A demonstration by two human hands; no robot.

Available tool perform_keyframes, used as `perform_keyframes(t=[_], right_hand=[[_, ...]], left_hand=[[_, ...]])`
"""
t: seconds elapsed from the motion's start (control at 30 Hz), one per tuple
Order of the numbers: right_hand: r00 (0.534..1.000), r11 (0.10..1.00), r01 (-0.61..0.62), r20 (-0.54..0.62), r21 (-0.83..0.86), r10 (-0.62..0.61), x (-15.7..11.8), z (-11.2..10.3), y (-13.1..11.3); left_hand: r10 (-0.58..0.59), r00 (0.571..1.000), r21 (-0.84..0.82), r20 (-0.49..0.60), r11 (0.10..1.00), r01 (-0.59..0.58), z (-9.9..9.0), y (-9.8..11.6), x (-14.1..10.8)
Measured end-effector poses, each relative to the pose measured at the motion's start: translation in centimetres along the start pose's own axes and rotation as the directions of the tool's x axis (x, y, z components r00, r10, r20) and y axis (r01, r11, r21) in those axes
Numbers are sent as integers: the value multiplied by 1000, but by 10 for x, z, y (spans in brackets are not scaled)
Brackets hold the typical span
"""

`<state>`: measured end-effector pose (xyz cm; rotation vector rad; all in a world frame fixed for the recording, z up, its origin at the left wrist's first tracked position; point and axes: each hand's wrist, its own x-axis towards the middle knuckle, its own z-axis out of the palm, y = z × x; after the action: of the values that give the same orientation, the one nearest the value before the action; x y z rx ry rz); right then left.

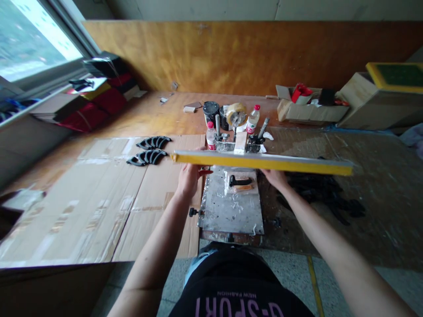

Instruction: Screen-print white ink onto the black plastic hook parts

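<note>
A long yellow frame, seen nearly edge-on with a pale grey upper side, is held across a metal plate. It resembles a screen-printing frame; most of its face is turned away. My left hand grips it left of the plate, some fingers showing below and a bit of the hand above. At the plate's right side, my right hand holds the frame's lower edge, its fingertips partly hidden. Beneath, on the plate, a small black curved part lies in a light-coloured jig. A metal clamp base stands behind the frame.
Black curved parts lie in rows on cardboard at left. More black parts are piled at right. Bottles, dark tins and a tape roll stand behind. Boxes sit back right.
</note>
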<state>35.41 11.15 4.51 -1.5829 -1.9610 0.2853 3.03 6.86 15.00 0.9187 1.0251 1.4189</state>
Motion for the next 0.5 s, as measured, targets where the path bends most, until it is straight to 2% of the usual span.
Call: perform_keyframes(t=[0.1, 0.17, 0.2, 0.23, 0.3, 0.33, 0.4, 0.43, 0.47, 0.5], right_hand=[[981, 990, 128, 152, -63, -118, -28, 33, -24], [974, 981, 154, 183, -116, -131, -39, 44, -51], [980, 982, 139, 157, -125, -119, -44, 47, -66], [986, 984, 132, 121, -117, -118, -49, 48, -81], [971, 974, 220, 107, -56, -213, -62, 48, -107], [946, 954, 298, 139, -10, -294, -69, 47, -115], [898, 925, 375, 225, 57, -378, -83, 42, -113], [910, 942, 332, 251, 40, -331, -89, 38, -101], [940, 972, 234, 260, -19, -221, -95, 31, -82], [970, 990, 77, 239, -117, -47, -100, 24, -59]], left_hand=[[-18, 994, -19, -106, 1000, 16, 14, -8, -3], [-165, 979, -28, -120, 986, 163, 20, -31, -22], [-291, 953, -19, -83, 957, 290, 22, -46, -35], [-426, 905, -2, -23, 905, 426, 23, -61, -49], [-591, 806, 15, 45, 807, 591, 20, -90, -73], [-616, 787, 15, 38, 788, 616, 14, -101, -81], [-597, 801, 60, -42, 799, 598, -12, -114, -86], [-569, 815, 121, -115, 806, 580, -31, -116, -83], [-532, 825, 207, -190, 800, 563, -55, -116, -77], [-485, 829, 301, -277, 776, 555, -81, -115, -70]])
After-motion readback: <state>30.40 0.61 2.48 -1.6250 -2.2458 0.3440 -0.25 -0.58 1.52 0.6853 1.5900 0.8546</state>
